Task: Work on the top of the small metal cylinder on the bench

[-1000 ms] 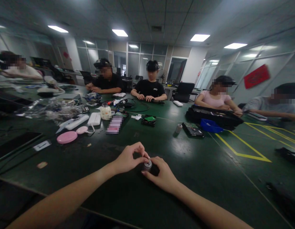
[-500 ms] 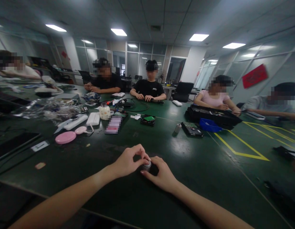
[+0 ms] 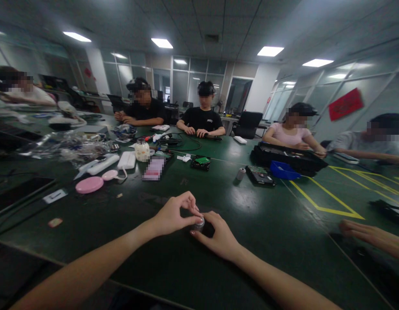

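Observation:
A small silvery cylinder point(image 3: 199, 224) stands upright on the dark green table point(image 3: 148, 267), in front of me. My right hand point(image 3: 220, 237) is wrapped round its side, thumb in front and fingers behind. From the left, my left hand point(image 3: 178, 215) reaches over it, thumb and fingertips pinched together at its top; whatever lies between those fingertips is too small to make out. A similar silvery cylinder point(image 3: 241, 174) stands farther back to the right, beside a hard drive point(image 3: 260, 175).
A green circuit board part point(image 3: 202, 161), phone point(image 3: 154, 168), jar point(image 3: 141, 151), pink round case point(image 3: 89, 185) and power strip point(image 3: 103, 164) lie beyond. A blue tray point(image 3: 285, 170) is at right. Another person's hand point(image 3: 357, 230) rests at the right edge. Several people sit around.
My left hand's fingers have shifted slightly at the cylinder's top. My right hand keeps its hold. Another person's hand and forearm have come farther into view at the right edge.

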Motion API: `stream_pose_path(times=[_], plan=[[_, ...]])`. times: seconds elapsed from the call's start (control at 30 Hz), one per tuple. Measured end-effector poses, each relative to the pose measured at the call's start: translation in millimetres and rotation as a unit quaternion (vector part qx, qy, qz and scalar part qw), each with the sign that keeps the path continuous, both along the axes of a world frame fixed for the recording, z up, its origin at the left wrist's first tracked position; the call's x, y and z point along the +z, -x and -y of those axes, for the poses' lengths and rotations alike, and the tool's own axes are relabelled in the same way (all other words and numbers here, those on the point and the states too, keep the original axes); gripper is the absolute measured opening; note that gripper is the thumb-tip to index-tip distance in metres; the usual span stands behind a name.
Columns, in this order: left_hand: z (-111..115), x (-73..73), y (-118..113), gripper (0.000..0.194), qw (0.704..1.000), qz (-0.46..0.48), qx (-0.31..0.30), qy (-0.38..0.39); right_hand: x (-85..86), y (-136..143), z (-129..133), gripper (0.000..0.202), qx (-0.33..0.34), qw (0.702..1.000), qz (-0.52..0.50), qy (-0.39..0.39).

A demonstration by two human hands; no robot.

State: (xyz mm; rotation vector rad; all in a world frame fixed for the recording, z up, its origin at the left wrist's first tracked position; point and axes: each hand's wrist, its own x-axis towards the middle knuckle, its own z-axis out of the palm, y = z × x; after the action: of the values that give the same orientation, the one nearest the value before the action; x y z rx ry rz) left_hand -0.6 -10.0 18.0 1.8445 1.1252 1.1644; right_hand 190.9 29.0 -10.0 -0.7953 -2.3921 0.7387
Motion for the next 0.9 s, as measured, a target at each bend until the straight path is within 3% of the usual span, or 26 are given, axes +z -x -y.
stream_pose_path(times=[0.4, 0.7, 0.9], plan=[[0.2, -3.1, -3.2, 0.038, 0.998, 0.01, 0.062, -0.008, -0.5, -0.6, -1.2, 0.032, 0.006, 1.0, -0.008, -0.003], [-0.6, -1.2, 0.0, 0.024, 0.999, -0.026, 0.002, -0.034, -1.6, -1.5, -0.7, 0.028, -0.003, 1.0, 0.003, -0.012], [-2.0, -3.2, -0.5, 0.02, 0.999, 0.007, -0.04, -0.011, -1.4, -1.1, -0.6, 0.029, -0.003, 1.0, 0.006, -0.014]])
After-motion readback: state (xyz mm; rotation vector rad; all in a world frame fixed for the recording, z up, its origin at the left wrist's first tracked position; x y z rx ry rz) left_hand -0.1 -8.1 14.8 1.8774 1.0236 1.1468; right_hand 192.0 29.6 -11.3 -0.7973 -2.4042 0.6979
